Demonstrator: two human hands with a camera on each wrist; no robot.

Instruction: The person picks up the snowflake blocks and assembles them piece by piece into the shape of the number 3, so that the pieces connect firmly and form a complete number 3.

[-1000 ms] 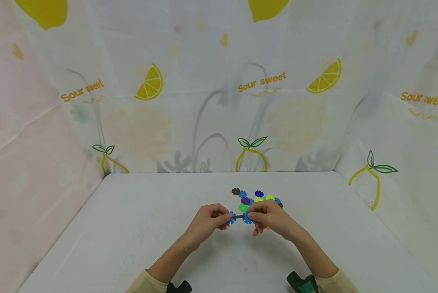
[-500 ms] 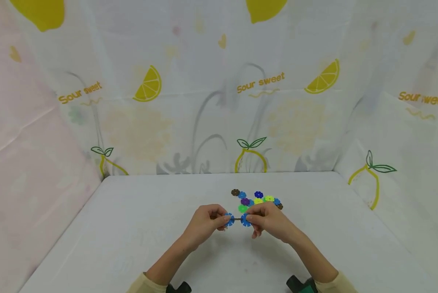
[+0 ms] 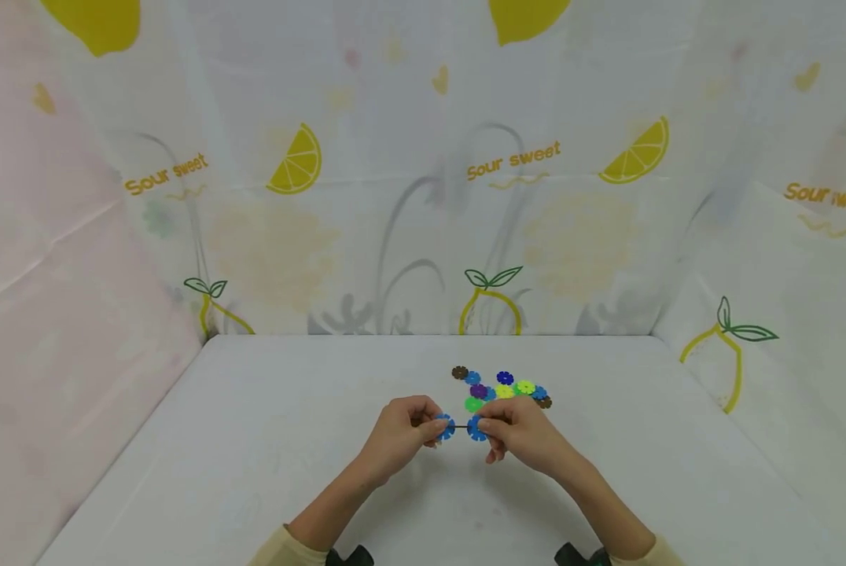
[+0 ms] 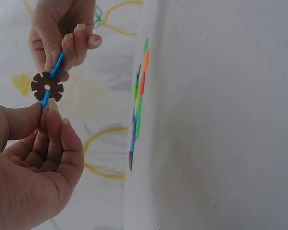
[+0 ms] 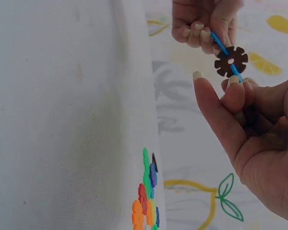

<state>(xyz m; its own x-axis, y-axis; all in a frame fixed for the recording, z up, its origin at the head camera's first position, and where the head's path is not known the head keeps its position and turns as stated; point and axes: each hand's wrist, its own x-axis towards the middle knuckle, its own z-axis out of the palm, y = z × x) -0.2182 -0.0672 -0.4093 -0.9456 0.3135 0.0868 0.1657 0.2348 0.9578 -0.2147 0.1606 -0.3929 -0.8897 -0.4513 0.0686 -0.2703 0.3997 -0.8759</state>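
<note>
My left hand (image 3: 403,436) pinches a blue notched snowflake disc (image 3: 447,427) between thumb and fingers. Another blue snowflake disc (image 3: 476,428) is pinched by my right hand (image 3: 529,434). Between the two sits a brown snowflake disc (image 4: 38,90), with a blue disc in its edge on either side; from the head it shows only as a thin dark line. In the right wrist view the brown disc (image 5: 223,66) faces the camera while both blue ones are edge-on. The three are held up above the table. Fingertips hide parts of the blue discs.
Just beyond my right hand, several coloured snowflake discs lie on the white table (image 3: 267,440), among them a brown disc (image 3: 460,373), a purple disc (image 3: 478,391) and a dark blue disc (image 3: 505,378). A lemon-print curtain (image 3: 366,236) stands behind the table and along its sides.
The joined discs have tilted a little, so the brown disc has gone from a visible band to a thin line. Both hands keep their pinch and have barely moved.
</note>
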